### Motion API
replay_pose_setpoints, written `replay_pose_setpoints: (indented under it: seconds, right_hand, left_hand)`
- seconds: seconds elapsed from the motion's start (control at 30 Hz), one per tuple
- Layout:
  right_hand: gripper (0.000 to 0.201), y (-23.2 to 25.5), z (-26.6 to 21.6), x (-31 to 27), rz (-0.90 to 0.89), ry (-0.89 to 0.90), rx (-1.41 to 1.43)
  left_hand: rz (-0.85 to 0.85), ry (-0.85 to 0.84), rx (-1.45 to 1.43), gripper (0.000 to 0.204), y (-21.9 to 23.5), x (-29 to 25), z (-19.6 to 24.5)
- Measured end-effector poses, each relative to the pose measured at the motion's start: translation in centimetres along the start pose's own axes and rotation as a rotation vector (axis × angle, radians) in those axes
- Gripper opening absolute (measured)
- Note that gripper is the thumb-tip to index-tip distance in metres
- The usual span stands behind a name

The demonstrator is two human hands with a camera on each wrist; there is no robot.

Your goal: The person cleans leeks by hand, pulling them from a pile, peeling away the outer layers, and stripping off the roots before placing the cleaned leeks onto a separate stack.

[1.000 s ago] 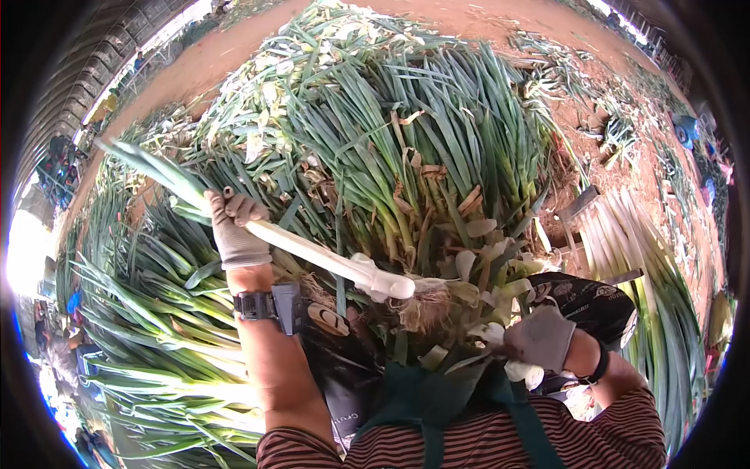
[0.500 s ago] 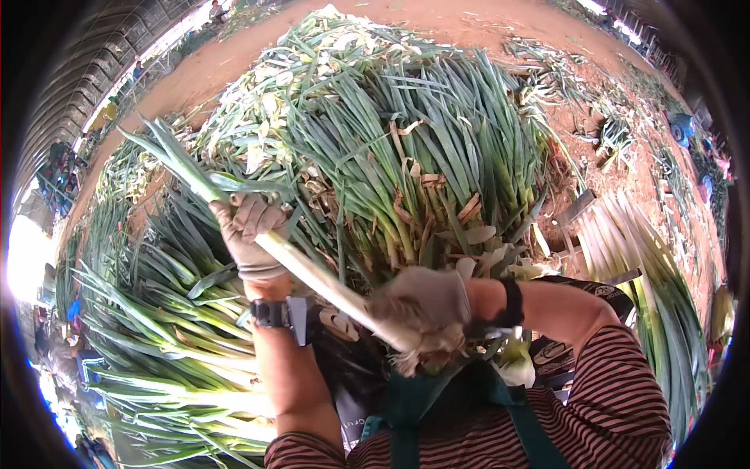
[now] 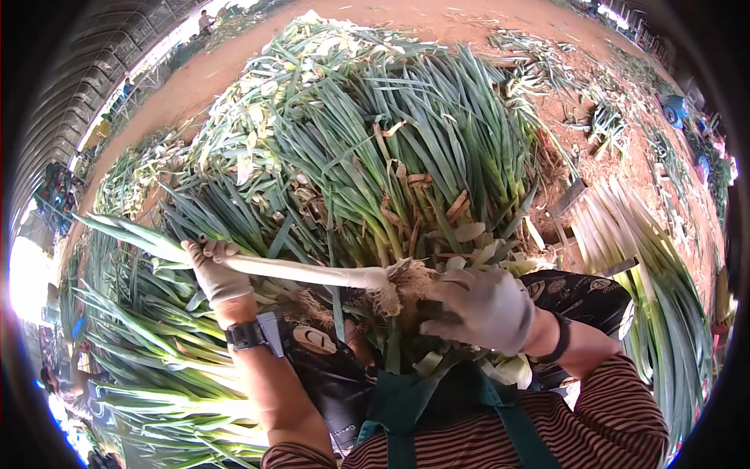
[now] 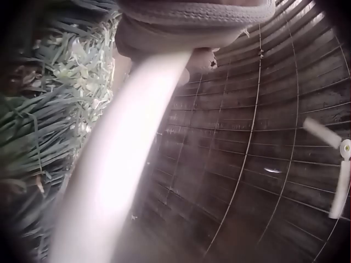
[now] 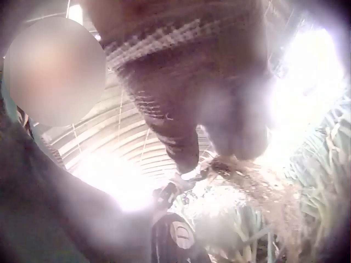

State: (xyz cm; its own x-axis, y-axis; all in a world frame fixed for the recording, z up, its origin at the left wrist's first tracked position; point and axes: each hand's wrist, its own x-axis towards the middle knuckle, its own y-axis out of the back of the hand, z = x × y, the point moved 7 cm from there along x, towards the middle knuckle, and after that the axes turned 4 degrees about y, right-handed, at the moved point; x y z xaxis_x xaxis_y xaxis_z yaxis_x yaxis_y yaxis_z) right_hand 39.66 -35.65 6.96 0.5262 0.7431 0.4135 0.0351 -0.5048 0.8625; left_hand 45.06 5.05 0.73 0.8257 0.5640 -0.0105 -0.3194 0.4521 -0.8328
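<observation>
One green onion [image 3: 320, 272] lies almost level between our hands, its leaves pointing out past our left hand [image 3: 219, 275] and its bushy roots [image 3: 406, 286] beside our right hand [image 3: 486, 311]. Our left hand closes around the stalk where white turns to green, fingers curled firmly over it. Our right hand is open, fingers apart and slightly bent, with nothing gripped that we can see; its fingertips come up to the roots, though we cannot tell whether they touch.

Half a second ago the stalk slants down more steeply and our right hand is over its lower end; now the root end sits higher, our right hand is beyond it, and our left hand is lower and farther left.

Below the stalk, there is a gap down to the black plastic [image 3: 332, 375] and the green apron [image 3: 398, 402]. The upright pile of green onions [image 3: 422, 148] stands just past the stalk, and more onions [image 3: 180, 344] lie close by our left forearm. Right of our right hand, a bundle of pale stalks [image 3: 625, 234] leans by a metal plate [image 3: 568, 197]. Bare soil [image 3: 422, 25] opens up past the pile.
</observation>
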Motion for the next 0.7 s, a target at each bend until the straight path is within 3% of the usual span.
replay_pose_setpoints:
  seconds: [0.1, 0.13, 0.23, 0.27, 0.33, 0.37, 0.4, 0.43, 0.53, 0.6, 0.7]
  right_hand:
    - [0.029, -1.3, -3.0, 2.9, 0.148, 0.237, -0.420]
    - [0.029, -2.4, -3.0, 3.7, 0.174, 0.263, -0.389]
    - [0.026, -4.6, -0.5, 4.4, 0.016, 0.181, -0.162]
    - [0.019, -2.7, -0.1, 4.5, 0.110, 0.105, 0.217]
    - [0.017, 1.0, 0.7, 3.6, 0.161, 0.107, 0.718]
    - [0.017, 2.1, 2.2, 1.9, 0.274, -0.056, 0.888]
    - [0.020, 3.3, 3.4, 0.9, 0.279, -0.119, 0.784]
    - [0.024, 3.9, 3.7, 1.1, 0.162, -0.092, 0.566]
    - [0.025, 3.2, 2.7, 2.0, 0.212, -0.097, 0.050]
    - [0.025, 2.1, 2.8, 2.6, 0.152, -0.108, -0.033]
    - [0.024, 2.9, -0.2, 4.4, 0.227, -0.047, -0.029]
  left_hand:
    - [0.014, 0.027, -0.030, 0.033, -0.7, 0.0, -1.3]
    - [0.035, 0.050, -0.056, 0.033, -0.6, 0.0, -1.8]
    - [0.017, 0.107, -0.095, 0.036, 0.2, 1.0, -2.6]
    - [-0.027, 0.128, -0.146, 0.037, -0.2, 1.0, -2.5]
    - [-0.142, 0.133, -0.207, 0.038, -0.1, 1.6, -1.6]
    - [-0.167, 0.078, -0.175, 0.037, -0.3, 1.6, -0.8]
    - [-0.189, 0.025, -0.142, 0.036, -0.9, 1.1, -0.2]
    - [-0.209, -0.024, -0.108, 0.036, -1.5, 0.4, 0.2]
    - [-0.145, -0.146, 0.010, 0.031, -4.7, -2.5, 0.5]
    - [-0.137, -0.174, 0.030, 0.023, -5.2, -3.7, 0.6]
    - [-0.337, -0.148, 0.032, 0.020, -5.9, -7.0, 0.7]
